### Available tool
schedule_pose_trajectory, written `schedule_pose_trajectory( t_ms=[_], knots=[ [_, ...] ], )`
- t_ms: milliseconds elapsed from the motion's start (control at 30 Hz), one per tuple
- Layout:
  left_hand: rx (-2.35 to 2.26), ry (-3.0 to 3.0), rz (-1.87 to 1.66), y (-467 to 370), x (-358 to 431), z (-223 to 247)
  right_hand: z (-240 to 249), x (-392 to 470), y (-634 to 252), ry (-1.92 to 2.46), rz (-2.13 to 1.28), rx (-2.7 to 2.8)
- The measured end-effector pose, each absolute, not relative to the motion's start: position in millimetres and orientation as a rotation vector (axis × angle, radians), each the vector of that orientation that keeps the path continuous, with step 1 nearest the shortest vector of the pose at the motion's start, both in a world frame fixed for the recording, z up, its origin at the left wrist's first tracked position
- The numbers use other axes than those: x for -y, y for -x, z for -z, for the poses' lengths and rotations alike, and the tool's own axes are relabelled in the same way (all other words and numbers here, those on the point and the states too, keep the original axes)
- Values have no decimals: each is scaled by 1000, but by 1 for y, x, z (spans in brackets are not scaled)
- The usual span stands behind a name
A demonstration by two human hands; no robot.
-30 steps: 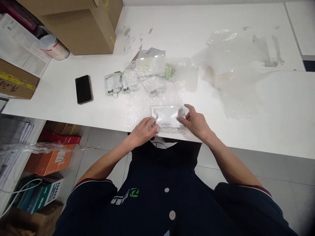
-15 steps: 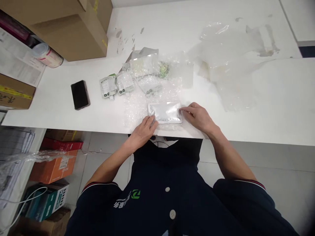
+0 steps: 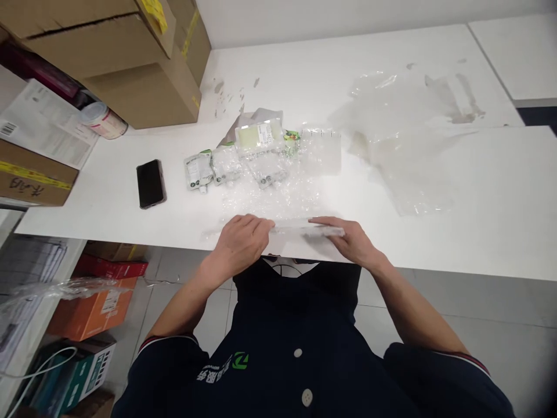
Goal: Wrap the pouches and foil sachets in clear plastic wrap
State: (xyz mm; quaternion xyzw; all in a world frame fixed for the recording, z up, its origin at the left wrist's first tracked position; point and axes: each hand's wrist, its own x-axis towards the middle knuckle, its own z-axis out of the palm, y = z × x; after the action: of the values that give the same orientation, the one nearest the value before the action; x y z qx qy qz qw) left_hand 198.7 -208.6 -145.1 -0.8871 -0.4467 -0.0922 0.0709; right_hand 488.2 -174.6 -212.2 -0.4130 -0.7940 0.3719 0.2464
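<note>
At the table's front edge I hold a thin, flat foil pouch almost edge-on, with clear film about it. My left hand closes on its left end, fingers bent over the top. My right hand grips the right end between thumb and fingers. Just behind them lies a sheet of bubble wrap. On and beside it are several white-and-green spouted pouches and a clear packet with pale yellow-green contents. The pouch's broad face is hidden from me.
A black phone lies to the left. Cardboard boxes and a round can stand at the back left. A crumpled clear plastic sheet is spread to the right. Below the table at left is an orange box.
The silver pouch, which lay flat, is tipped up nearly edge-on. My left hand has closed on its left end, and my right hand has come round the right end. The view has shifted slightly.
</note>
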Motion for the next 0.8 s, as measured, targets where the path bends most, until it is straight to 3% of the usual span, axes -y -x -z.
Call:
schedule_pose_trajectory(
  t_ms=[167, 400, 567, 667, 800],
  knots=[
    [1573, 2539, 119, -203, 153, 148, 204, 143, -469, 1474, -965, 2003],
    [1613, 2425, 446, -215, 142, 172, 218, 97, -455, 1592, -999, 1974],
    [1594, 2751, 40, -215, 170, 192, 219, 102, -444, 1883, -621, 2012],
    [1654, 2772, -141, -215, 168, 198, 218, 111, -443, 1686, -269, 2152],
    [1631, 2733, -151, -220, 152, 202, 227, 113, -453, 1137, -375, 2514]
  ],
)
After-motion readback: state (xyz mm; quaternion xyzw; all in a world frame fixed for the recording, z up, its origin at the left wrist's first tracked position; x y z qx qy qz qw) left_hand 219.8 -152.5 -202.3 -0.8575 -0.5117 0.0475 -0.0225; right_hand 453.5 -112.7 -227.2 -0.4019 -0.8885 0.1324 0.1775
